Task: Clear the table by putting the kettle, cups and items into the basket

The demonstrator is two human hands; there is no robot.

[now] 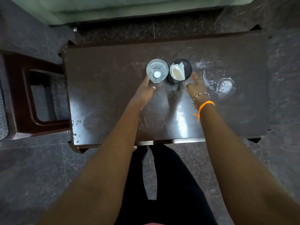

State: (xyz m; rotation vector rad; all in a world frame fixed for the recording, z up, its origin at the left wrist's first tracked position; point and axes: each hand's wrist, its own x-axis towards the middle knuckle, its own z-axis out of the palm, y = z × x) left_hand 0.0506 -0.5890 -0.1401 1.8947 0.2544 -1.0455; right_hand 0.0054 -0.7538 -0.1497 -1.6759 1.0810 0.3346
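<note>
We look straight down on a dark brown, scratched rectangular bench (pixel 113 88) standing on a grey speckled stone floor (pixel 32 168). Near the middle of its far half stand two task things side by side, just about touching: a clear drinking glass (pixel 157 70) on the left, upright, with a small white round spot at its bottom, and a black mesh cylindrical holder (pixel 180 70) on the right, upright, with crumpled white tissue paper (pixel 177 71) inside it.

Our left hand (pixel 144 91) reaches to the glass from the near-left; its fingers (pixel 146 79) are fairly straight, one tip against the glass wall at its lower left, the thumb lying below the glass, so the hand is spread and not closed round it. Our right hand (pixel 195 86) reaches to the near-right side of the holder, its fingers (pixel 194 76) loosely extended beside the rim; we cannot tell whether they touch it. The right wrist carries a beaded bracelet (pixel 200 96) and an orange thread band (pixel 206 105).

White ring-shaped stains (pixel 225 86) mark the bench to the right of the holder. A dark red plastic chair (pixel 32 98) stands to the left of the bench. Black trousers (pixel 170 184) show at the bottom between our forearms.
</note>
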